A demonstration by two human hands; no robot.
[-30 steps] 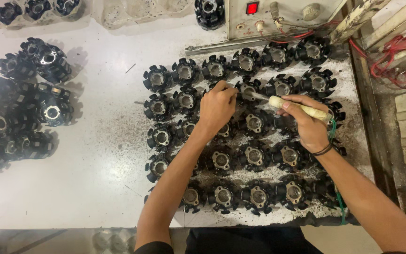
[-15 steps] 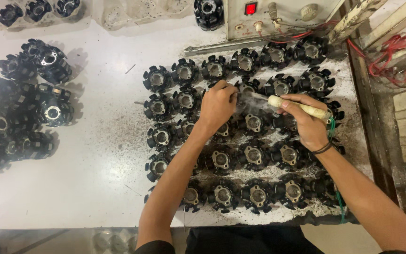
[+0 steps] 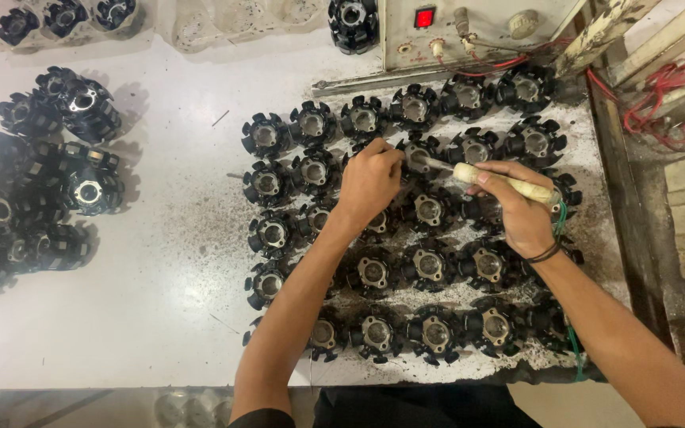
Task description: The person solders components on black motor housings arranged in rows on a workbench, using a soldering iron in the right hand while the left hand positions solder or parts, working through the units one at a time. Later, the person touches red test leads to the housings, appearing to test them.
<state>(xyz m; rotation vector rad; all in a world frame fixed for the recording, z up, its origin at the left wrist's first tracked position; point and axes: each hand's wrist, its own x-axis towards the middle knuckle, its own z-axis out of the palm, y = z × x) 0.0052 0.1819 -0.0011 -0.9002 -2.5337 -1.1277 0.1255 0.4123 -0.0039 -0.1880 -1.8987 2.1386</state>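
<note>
Several black round stator-like parts with pale centres lie in rows on a white table (image 3: pixel 160 301). My left hand (image 3: pixel 369 181) rests with fingers pinched over one part (image 3: pixel 418 156) in the second row, steadying it. My right hand (image 3: pixel 517 208) grips a soldering iron (image 3: pixel 501 182) by its pale wooden handle. The metal tip points left and touches that same part beside my left fingertips. A green cord runs from the handle past my right wrist.
A pile of similar black parts (image 3: pixel 33 190) lies at the left edge. A grey control box (image 3: pixel 469 28) with a red switch stands at the back, red wires (image 3: pixel 667 95) to its right. Clear plastic trays (image 3: pixel 65 20) hold more parts at the back left.
Both hands stay over the same part; the iron's tip has shifted only slightly.
</note>
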